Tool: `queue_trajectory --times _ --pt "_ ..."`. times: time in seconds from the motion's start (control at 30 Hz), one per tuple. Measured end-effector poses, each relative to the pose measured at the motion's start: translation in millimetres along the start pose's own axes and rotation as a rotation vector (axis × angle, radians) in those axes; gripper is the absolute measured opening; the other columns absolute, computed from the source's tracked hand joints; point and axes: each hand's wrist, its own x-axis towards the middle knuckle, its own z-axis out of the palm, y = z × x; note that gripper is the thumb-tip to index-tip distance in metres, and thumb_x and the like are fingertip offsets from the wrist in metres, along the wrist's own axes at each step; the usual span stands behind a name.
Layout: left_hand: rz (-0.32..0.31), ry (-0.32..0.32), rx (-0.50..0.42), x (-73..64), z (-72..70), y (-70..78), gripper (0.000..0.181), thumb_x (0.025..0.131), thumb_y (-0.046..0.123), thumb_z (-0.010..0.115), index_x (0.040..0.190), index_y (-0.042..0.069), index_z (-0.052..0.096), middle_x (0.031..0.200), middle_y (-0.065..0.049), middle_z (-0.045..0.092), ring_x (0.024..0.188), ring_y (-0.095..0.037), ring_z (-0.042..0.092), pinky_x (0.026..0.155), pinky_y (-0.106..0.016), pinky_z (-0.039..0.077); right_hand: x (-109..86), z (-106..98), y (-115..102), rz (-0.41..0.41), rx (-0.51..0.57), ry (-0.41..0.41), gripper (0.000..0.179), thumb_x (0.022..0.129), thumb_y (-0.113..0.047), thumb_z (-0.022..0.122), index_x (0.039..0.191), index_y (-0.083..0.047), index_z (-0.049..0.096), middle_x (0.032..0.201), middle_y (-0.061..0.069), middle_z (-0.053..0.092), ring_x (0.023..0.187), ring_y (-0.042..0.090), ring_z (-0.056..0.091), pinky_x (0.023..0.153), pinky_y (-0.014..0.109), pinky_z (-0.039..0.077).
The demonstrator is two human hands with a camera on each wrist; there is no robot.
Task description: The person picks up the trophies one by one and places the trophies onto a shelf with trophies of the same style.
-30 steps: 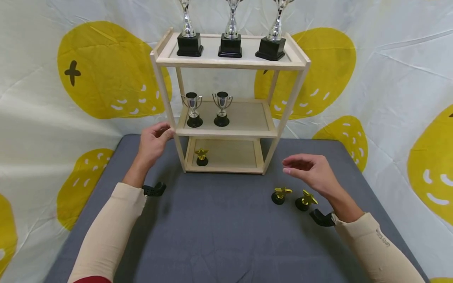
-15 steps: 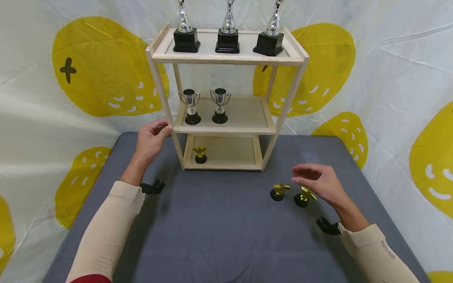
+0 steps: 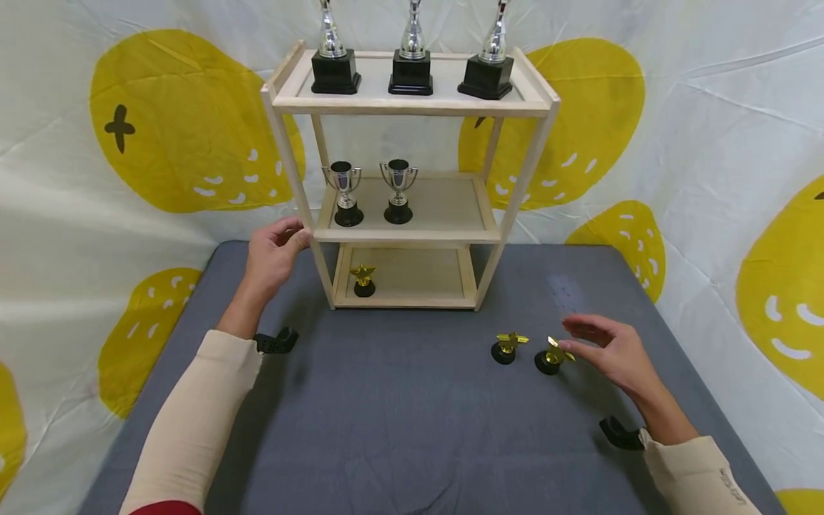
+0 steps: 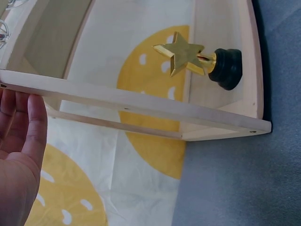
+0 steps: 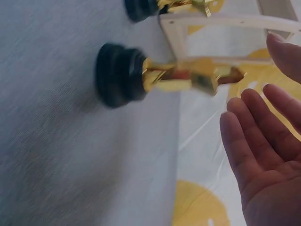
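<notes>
My left hand (image 3: 272, 254) touches the left post of a pale wooden shelf (image 3: 405, 236) at middle-tier height. In the left wrist view its fingers (image 4: 35, 125) lie fairly straight against that post. On the right, my right hand (image 3: 614, 354) hovers beside a gold star trophy (image 3: 551, 356) with a round black base, which stands on the cloth. The right wrist view has the fingers extended and the thumb apart, close to the star trophy (image 5: 150, 77) with nothing between them. A second star trophy (image 3: 508, 347) stands just left of it.
On the shelf's bottom tier stands another gold star trophy (image 3: 363, 281). Two silver cups, one at left (image 3: 344, 193), occupy the middle tier. Three tall silver trophies with black bases (image 3: 410, 73) line the top. Grey cloth (image 3: 399, 400) covers the table before a patterned curtain (image 3: 51, 200).
My right hand has moved right and down, from above the two star trophies to the right side of the right-hand one. The left hand stays at the shelf post. The head view has shifted slightly.
</notes>
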Motion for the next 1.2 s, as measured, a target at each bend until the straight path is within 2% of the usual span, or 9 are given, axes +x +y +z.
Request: queue_trajectory --times 0.17,0.5,0.73,1.07,1.2 --pt "0.012 0.001 -0.008 -0.4 0.2 1.4 0.033 0.102 0.009 0.066 0.126 -0.013 0.066 0.098 0.022 0.068 0.094 0.005 0.068 0.086 -0.011 0.058 -3.5 -1.6 11.4 0.016 -0.02 -0.013 0.045 0.09 -0.02 0.084 0.129 -0.004 0.069 0.11 -0.035 0.065 0.099 -0.019 0.064 0.078 0.007 0.055" --pt "0.019 -0.002 -0.014 -0.2 0.5 -1.0 0.031 0.102 0.008 0.065 0.124 -0.014 0.066 0.098 0.022 0.068 0.094 0.005 0.068 0.086 -0.012 0.059 -1.4 -0.8 28.2 -0.002 -0.004 -0.104 0.047 0.09 -0.018 0.084 0.13 0.0 0.067 0.113 -0.029 0.067 0.103 -0.015 0.066 0.081 0.008 0.056" --pt "0.018 -0.003 -0.002 0.5 0.4 0.2 0.032 0.102 0.01 0.066 0.125 -0.013 0.067 0.098 0.021 0.068 0.095 0.005 0.068 0.086 -0.011 0.058 1.0 0.9 38.1 -0.052 0.015 -0.131 0.044 0.089 -0.012 0.083 0.128 0.002 0.068 0.118 0.0 0.076 0.101 -0.012 0.068 0.082 0.009 0.057" --pt "0.009 0.008 -0.003 0.6 0.8 -0.8 0.032 0.102 0.008 0.065 0.126 -0.013 0.066 0.098 0.022 0.068 0.095 0.006 0.068 0.086 -0.011 0.058 0.4 9.6 43.8 -0.074 -0.05 -0.143 0.043 0.085 -0.014 0.088 0.124 -0.005 0.073 0.113 0.012 0.077 0.096 -0.011 0.068 0.079 0.009 0.057" --pt "0.014 0.006 -0.006 0.9 0.3 -0.7 0.031 0.102 0.008 0.065 0.126 -0.013 0.066 0.098 0.021 0.067 0.095 0.005 0.068 0.086 -0.011 0.058 2.8 14.8 48.4 -0.068 -0.097 -0.138 0.043 0.082 -0.016 0.09 0.12 -0.003 0.074 0.104 0.009 0.078 0.086 -0.009 0.066 0.073 0.011 0.055"
